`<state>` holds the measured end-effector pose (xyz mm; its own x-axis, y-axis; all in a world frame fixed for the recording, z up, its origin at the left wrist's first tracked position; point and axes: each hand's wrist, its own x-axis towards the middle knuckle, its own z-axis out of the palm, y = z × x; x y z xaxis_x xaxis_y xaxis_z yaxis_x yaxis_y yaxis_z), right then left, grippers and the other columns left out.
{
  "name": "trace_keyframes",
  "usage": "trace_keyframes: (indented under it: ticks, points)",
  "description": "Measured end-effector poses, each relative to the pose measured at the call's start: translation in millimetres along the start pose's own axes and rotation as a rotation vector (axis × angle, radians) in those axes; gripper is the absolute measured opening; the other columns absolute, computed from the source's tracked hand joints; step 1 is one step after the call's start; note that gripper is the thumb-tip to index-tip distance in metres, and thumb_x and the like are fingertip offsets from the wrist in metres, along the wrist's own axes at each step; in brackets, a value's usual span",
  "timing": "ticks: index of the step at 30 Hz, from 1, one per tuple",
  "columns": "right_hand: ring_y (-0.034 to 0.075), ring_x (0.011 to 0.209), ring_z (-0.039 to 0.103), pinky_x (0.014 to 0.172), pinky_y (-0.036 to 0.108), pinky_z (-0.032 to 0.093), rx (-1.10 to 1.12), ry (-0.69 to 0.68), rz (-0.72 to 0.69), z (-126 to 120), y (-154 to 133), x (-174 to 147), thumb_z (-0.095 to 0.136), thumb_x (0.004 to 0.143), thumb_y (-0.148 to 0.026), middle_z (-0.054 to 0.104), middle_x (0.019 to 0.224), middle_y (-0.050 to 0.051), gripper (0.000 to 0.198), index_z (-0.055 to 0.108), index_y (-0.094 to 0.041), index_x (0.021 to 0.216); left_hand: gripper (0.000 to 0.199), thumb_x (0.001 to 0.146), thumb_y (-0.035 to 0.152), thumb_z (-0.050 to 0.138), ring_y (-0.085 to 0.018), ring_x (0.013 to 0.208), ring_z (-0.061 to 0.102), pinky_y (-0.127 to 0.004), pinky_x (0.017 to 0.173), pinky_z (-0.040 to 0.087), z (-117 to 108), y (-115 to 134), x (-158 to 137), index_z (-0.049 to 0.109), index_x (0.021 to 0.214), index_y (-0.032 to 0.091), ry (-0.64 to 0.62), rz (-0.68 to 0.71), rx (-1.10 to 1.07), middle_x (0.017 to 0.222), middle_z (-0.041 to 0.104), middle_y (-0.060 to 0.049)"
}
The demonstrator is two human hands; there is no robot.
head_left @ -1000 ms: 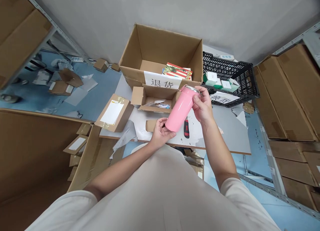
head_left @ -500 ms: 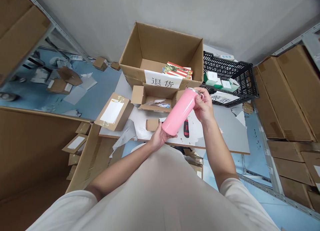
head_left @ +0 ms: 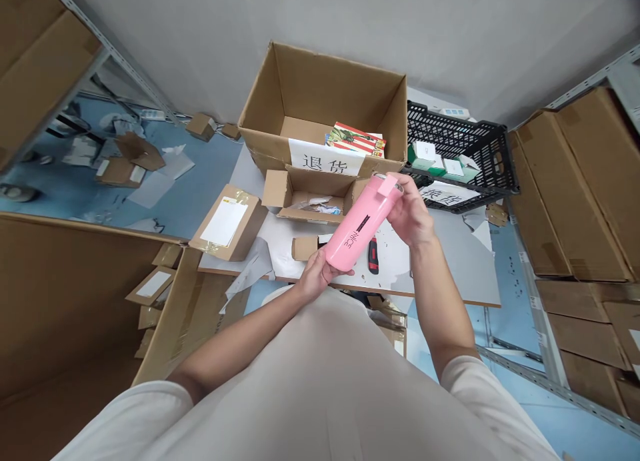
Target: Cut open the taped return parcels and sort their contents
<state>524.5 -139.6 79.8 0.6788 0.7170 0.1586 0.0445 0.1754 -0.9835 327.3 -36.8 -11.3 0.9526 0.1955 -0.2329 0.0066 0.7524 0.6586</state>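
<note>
A: Where's the bottle [head_left: 359, 224]?
B: Above the table [head_left: 463, 268], tilted, its lid [head_left: 387, 185] toward the right hand [head_left: 411, 214], dark lettering [head_left: 352, 238] facing up.
A: And the grip?
B: The left hand [head_left: 317, 274] is half curled, cupping the bottom end; the right hand bends round the lid end, fingers partly hidden.
A: What's near?
B: An open box [head_left: 310, 216] just beyond, a cutter [head_left: 373, 256] lying on the table, a labelled parcel [head_left: 230, 222] farther left; behind, a carton [head_left: 340, 81] and a black crate [head_left: 463, 131]

Behind the pale table [head_left: 481, 274] and blue floor [head_left: 213, 158] rises a grey wall [head_left: 200, 41]
</note>
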Motion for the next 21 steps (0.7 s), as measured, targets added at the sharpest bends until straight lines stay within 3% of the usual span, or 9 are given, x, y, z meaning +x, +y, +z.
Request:
trace_keyframes:
  ticks: [3, 8, 17, 21]
  points:
    - [0.023, 0.106, 0.063, 0.080, 0.039, 0.054, -0.031, 0.061, 0.020, -1, 1, 0, 0.064, 0.072, -0.068, 0.063, 0.122, 0.004, 0.051, 0.054, -0.030, 0.106, 0.064, 0.078, 0.065, 0.058, -0.030, 0.101, 0.064, -0.048, 0.086, 0.052, 2, 0, -1, 0.055, 0.120, 0.017, 0.000, -0.037, -0.013, 0.111, 0.067, -0.013]
    - [0.023, 0.111, 0.060, 0.073, 0.033, 0.055, -0.083, 0.057, 0.074, -9, 0, 2, 0.065, 0.071, -0.068, 0.059, 0.128, 0.006, 0.052, 0.055, -0.028, 0.103, 0.063, 0.077, 0.062, 0.062, -0.028, 0.099, 0.065, -0.048, 0.086, 0.052, 1, -3, 0, 0.055, 0.121, 0.017, 0.029, -0.046, 0.003, 0.112, 0.067, -0.014]
    - [0.011, 0.072, 0.061, 0.058, 0.023, 0.052, -0.084, 0.063, 0.209, -27, -6, -4, 0.076, 0.072, -0.042, 0.066, 0.097, 0.000, 0.035, 0.058, -0.024, 0.096, 0.062, 0.079, 0.065, 0.058, -0.027, 0.103, 0.063, -0.042, 0.087, 0.051, -5, -10, 9, 0.058, 0.120, 0.019, 0.046, -0.032, 0.131, 0.113, 0.066, -0.012]
    - [0.014, 0.079, 0.064, 0.059, 0.024, 0.053, -0.085, 0.146, 0.160, -38, 11, -13, 0.078, 0.069, -0.039, 0.066, 0.105, 0.002, 0.036, 0.058, -0.024, 0.096, 0.066, 0.079, 0.066, 0.055, -0.027, 0.107, 0.060, -0.039, 0.088, 0.049, -6, -3, 12, 0.057, 0.124, 0.017, 0.040, -0.034, 0.294, 0.119, 0.063, -0.014]
